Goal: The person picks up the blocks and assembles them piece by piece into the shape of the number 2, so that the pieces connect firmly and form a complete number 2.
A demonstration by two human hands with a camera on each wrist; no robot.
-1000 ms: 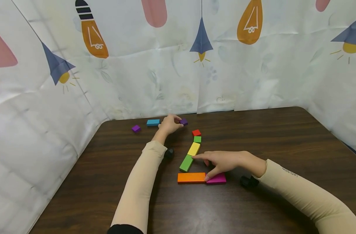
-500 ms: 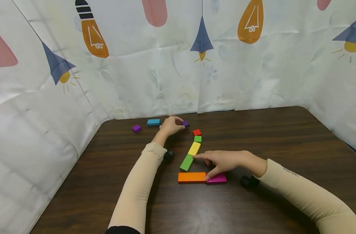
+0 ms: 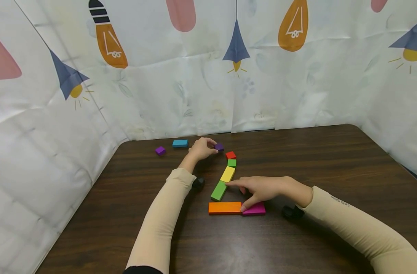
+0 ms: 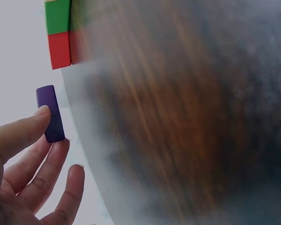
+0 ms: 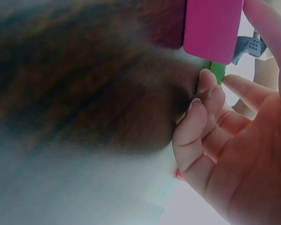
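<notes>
My left hand (image 3: pixel 200 149) pinches a small purple block (image 3: pixel 219 147) between thumb and fingers, just left of a red block (image 3: pixel 230 155). In the left wrist view the purple block (image 4: pixel 48 97) shows a line across its middle, and a gap parts it from the red block (image 4: pixel 60 50). From the red block, a small green block (image 3: pixel 231 163), a yellow block (image 3: pixel 227 174) and a longer green block (image 3: pixel 218 191) curve toward me. The index fingertip of my right hand (image 3: pixel 264 188) touches near the yellow-green joint. Its thumb rests where an orange block (image 3: pixel 224 208) meets a magenta block (image 3: pixel 255 209); the other fingers curl under.
A blue block (image 3: pixel 179 143) and another purple block (image 3: pixel 160 150) lie at the far left of the brown wooden table (image 3: pixel 314 160). Behind the table's back edge hangs a white patterned curtain (image 3: pixel 201 91).
My left hand has shifted slightly right and toward me with the purple block, closer to the red block. The right hand stays in place.
</notes>
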